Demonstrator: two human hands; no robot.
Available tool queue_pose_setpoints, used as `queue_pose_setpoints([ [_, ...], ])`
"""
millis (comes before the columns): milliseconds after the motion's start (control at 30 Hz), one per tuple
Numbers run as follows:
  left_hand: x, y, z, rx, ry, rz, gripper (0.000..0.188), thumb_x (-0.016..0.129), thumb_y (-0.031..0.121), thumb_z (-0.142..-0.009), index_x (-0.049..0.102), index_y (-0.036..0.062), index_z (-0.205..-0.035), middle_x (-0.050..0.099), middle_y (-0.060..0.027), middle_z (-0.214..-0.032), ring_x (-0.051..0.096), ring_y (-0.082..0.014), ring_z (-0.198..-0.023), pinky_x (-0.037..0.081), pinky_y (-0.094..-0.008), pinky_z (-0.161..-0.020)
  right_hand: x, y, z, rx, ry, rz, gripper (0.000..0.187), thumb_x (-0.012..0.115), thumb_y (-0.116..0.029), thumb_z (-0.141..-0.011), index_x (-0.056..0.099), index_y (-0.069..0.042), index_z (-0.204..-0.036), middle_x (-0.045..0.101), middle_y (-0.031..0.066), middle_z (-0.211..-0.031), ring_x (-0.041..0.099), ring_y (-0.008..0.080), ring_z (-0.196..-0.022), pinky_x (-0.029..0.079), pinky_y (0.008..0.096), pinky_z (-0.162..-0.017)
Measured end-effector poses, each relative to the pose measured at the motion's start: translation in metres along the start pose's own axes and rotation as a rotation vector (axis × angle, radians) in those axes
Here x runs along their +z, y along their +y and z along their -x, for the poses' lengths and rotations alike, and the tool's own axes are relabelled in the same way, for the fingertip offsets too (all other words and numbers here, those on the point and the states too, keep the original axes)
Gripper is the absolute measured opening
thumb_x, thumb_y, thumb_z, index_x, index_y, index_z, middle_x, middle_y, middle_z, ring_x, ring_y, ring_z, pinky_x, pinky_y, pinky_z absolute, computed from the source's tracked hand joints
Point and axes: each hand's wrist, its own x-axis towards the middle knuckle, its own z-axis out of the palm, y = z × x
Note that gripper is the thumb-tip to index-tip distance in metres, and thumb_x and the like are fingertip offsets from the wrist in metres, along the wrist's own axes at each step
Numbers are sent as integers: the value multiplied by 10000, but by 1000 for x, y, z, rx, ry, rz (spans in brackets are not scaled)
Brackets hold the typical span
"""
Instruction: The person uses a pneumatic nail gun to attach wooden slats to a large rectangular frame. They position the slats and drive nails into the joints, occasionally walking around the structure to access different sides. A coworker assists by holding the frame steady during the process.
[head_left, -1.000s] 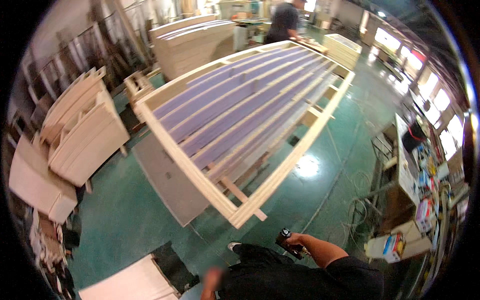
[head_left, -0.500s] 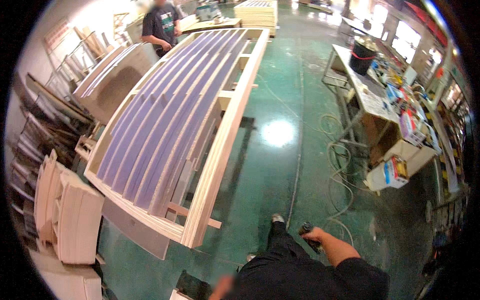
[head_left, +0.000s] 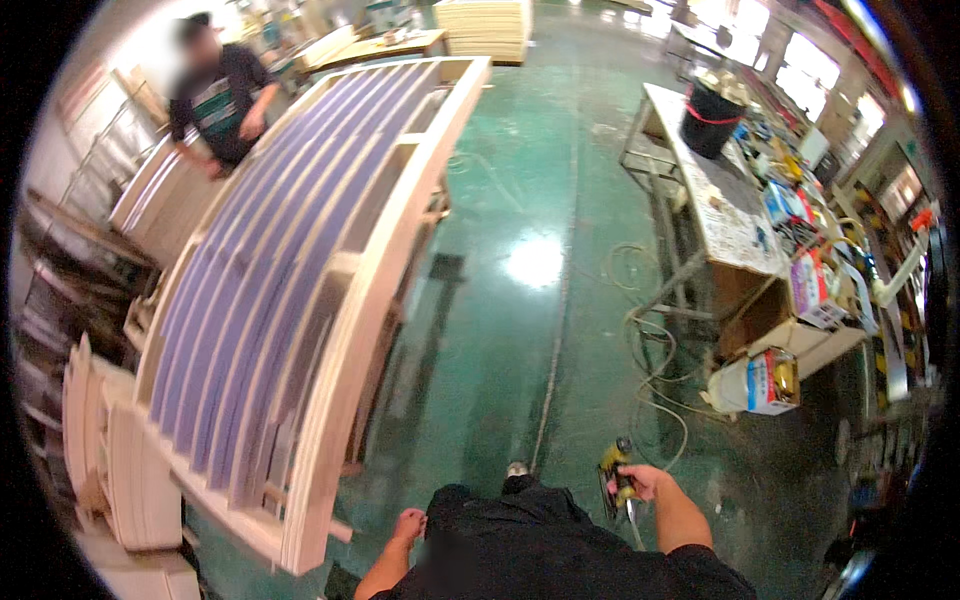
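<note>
Here, at five o'clock, the right hand (head_left: 645,483) has its fingers wrapped around a yellow-and-black handheld tool (head_left: 616,479). Near seven, the left hand (head_left: 408,525) hangs nearest the wooden frame (head_left: 365,320) toward nine, fingers too indistinct to tell whether spread.

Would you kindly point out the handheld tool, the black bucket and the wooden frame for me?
Handheld tool (head_left: 613,470): head view, on its yellow body.
Black bucket (head_left: 706,130): head view, outer side wall.
Wooden frame (head_left: 380,265): head view, right long rail.
</note>
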Motion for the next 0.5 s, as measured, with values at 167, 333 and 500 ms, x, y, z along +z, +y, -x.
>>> queue_pose_setpoints([
  [167,29,82,-60,-84,-106,-291,179,607,235,-967,664,72,-1015,701,-67,-860,618,-170,-638,471,-372,-530,26,-126,3,-400,214,-40,284,607,-294,-1037,632,-11,-1025,674,102,-810,648,213,-638,549,368,-617],
  [333,79,113,-148,-94,-121,-503,185,662,216,-900,696,41,-947,723,-131,-906,689,-269,-739,548,-445,-646,42,-231,-24,-550,539,231,286,640,-292,-1007,647,-15,-939,661,74,-757,634,188,-612,514,351,-590],
  [500,123,240,-240,794,-449,-1457,202,674,215,-791,742,43,-871,724,-184,-834,706,-363,-789,564,-460,-714,-19,-326,-34,-574,1001,534,405,679,-385,-966,653,19,-985,696,127,-822,672,228,-683,527,397,-686],
])
